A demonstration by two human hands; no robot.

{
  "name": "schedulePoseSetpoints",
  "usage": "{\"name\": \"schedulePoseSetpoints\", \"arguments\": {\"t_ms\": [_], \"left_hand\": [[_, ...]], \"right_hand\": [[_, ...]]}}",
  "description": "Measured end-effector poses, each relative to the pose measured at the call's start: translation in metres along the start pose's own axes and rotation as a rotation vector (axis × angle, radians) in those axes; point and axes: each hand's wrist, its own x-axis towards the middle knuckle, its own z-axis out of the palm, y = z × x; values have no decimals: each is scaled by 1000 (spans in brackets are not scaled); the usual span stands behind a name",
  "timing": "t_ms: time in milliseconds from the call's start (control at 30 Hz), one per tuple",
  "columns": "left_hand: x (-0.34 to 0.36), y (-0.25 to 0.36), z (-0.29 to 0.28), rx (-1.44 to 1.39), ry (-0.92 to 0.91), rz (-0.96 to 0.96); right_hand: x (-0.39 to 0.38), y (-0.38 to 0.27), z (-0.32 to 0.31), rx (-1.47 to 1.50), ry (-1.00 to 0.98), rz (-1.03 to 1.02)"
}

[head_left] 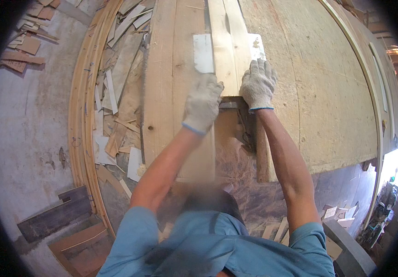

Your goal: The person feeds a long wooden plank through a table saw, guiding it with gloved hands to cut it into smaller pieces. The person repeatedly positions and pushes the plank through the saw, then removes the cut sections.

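Observation:
A pale wooden board (226,51) lies lengthwise before me, its near end between my gloved hands. My left hand (202,101), slightly blurred, is closed at the board's left edge, with the thumb against the wood near its end. My right hand (258,87) lies flat at the right edge, fingers stretched forward and thumb beside the wood. Both wear light knitted gloves with blue cuffs. A white plate (203,51) shows left of the board; another white plate (256,45) shows on the right, just beyond my right fingertips. The left hand's fingertips are hard to make out.
Wide wooden planks (162,92) run along the left, and a broad worn wooden tabletop (328,92) spreads right. A dark gap with a metal edge (229,105) opens below the board's end. Wood offcuts (116,92) and long strips (84,92) lie farther left.

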Motion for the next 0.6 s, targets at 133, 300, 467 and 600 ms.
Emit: {"name": "schedulePoseSetpoints", "arguments": {"t_ms": [133, 300, 467, 600], "left_hand": [[1, -2, 0, -27, 74, 31], [6, 5, -5, 0, -7, -43], [2, 3, 2, 17, 48, -51], [6, -2, 9, 73, 3, -119]], "right_hand": [[3, 1, 4, -25, -22, 2], [5, -4, -9, 60, -11, -6], [8, -5, -6, 25, 4, -1], [20, -16, -24, 36, -129, 29]]}}
